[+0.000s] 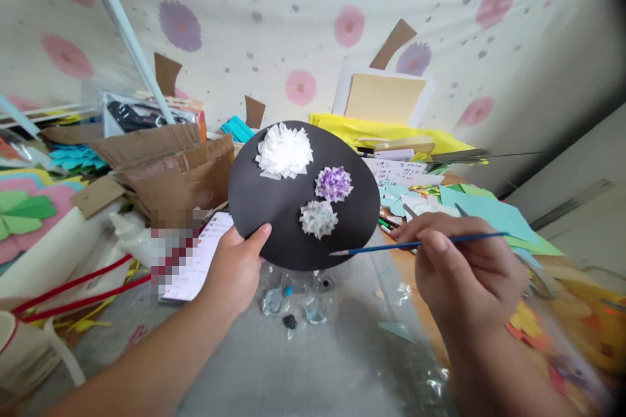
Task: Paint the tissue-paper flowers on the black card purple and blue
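Observation:
My left hand (236, 267) grips the lower left edge of a round black card (274, 199) and holds it up, tilted toward me. Three tissue flowers sit on the card: a large white flower (284, 151), a small purple flower (333, 184) and a small pale grey flower (318, 218). My right hand (464, 267) pinches a thin blue paintbrush (415, 245). The brush tip points left, just below the card's lower right edge, near the grey flower.
A clear plastic paint palette (296, 296) with dark and blue dabs lies under the card. Crumpled brown cardboard (173, 166) is at left, sheets of teal paper (489, 212) and yellow paper (391, 131) at right and back. A white pole (128, 32) slants at upper left.

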A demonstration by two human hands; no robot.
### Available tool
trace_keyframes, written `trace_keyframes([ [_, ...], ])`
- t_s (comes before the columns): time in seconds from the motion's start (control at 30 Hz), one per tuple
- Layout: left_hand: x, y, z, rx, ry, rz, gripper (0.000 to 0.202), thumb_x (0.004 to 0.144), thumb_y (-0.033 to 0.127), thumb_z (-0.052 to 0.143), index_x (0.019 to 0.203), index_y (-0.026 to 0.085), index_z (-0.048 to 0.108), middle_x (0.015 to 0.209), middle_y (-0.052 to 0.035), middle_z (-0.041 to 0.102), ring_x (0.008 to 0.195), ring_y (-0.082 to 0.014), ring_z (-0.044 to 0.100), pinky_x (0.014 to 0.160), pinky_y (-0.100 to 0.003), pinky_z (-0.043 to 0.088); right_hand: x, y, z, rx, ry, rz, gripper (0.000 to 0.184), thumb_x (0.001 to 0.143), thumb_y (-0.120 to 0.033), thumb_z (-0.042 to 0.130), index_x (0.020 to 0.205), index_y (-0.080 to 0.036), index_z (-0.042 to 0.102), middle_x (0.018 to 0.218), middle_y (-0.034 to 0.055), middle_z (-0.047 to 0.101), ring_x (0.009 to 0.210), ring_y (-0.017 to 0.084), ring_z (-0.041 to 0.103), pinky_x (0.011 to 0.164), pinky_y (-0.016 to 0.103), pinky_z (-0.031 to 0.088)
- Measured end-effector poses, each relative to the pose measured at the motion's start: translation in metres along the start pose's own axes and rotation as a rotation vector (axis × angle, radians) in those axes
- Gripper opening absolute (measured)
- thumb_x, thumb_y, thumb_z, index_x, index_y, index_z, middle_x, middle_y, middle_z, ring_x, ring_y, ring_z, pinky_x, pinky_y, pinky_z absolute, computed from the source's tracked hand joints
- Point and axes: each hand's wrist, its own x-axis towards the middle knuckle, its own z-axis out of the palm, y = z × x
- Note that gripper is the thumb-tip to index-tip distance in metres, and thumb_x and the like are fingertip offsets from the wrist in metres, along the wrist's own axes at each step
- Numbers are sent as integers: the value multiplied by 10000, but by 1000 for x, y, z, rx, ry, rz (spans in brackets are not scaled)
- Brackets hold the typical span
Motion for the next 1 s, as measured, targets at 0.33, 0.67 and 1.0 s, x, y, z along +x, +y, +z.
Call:
trace_keyframes([
  [0.33, 3, -3, 4, -333, 17, -232, 447, 815, 197, 667, 1260, 208, 634, 1344, -120, 664, 1165, -301, 661, 941, -461, 574, 0, 5, 8, -192, -625, 210, 164, 901, -271, 646, 765, -180, 649, 605, -4, 676, 515, 107, 611, 476, 207, 464],
  [0.67, 2, -2, 5, -390, 24, -274, 493, 807, 159, 682, 1292, 219, 614, 1305, -110, 688, 1132, -297, 672, 951, -482, 565, -1, 11, 7, -106, -800, 322, 171, 913, -290, 639, 794, -168, 653, 637, 1, 669, 553, 98, 590, 504, 202, 450],
  [1.0, 2, 2, 7, -411, 37, -264, 518, 758, 149, 716, 1262, 237, 633, 1239, -102, 716, 1146, -313, 658, 917, -474, 580, -3, 15, 5, 6, -781, 534, 210, 904, -356, 654, 800, -173, 650, 672, 21, 671, 612, 125, 619, 552, 234, 480],
])
